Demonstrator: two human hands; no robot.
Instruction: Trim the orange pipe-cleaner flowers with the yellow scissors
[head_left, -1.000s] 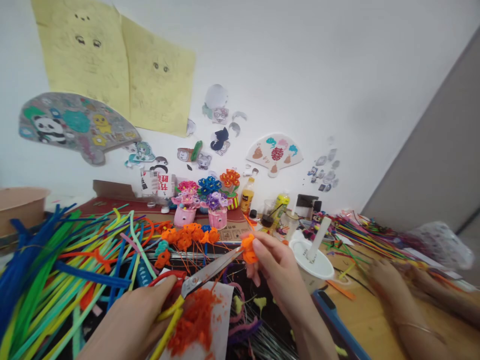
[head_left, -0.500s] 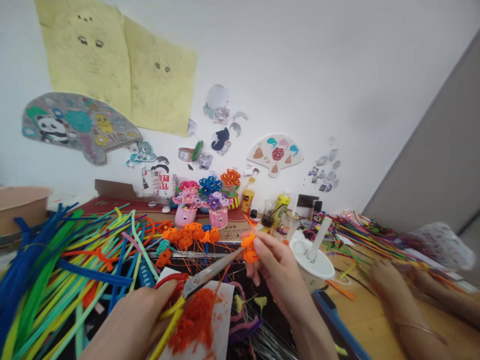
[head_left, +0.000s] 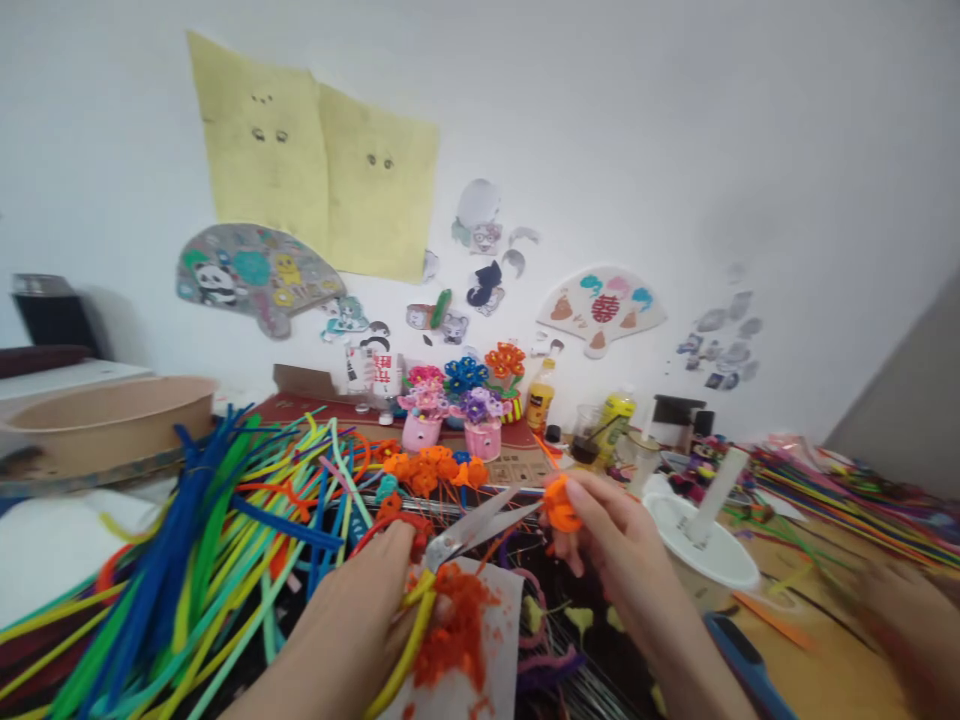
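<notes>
My left hand (head_left: 367,605) is closed around the red and yellow handles of a pair of scissors (head_left: 452,540). The blades stand apart, their tips close to an orange fuzzy flower (head_left: 559,505). That flower is pinched between the thumb and fingers of my right hand (head_left: 619,535). Below the scissors, orange fluff trimmings (head_left: 459,640) are heaped on a white sheet of paper (head_left: 506,630). Behind the blades lies a row of orange fuzzy flowers (head_left: 427,470) on thin stems.
Loose coloured pipe cleaners (head_left: 202,560) pile up at left beside a round tan container (head_left: 120,420). Potted fuzzy flowers (head_left: 424,430) and a drink bottle (head_left: 540,395) stand by the wall. At right are a white-lidded tub (head_left: 701,550) and another person's blurred hand (head_left: 900,610).
The scissor blades, together before, are now spread apart. My view has swung left, shifting everything rightward in the picture. The other person's hand at right has moved.
</notes>
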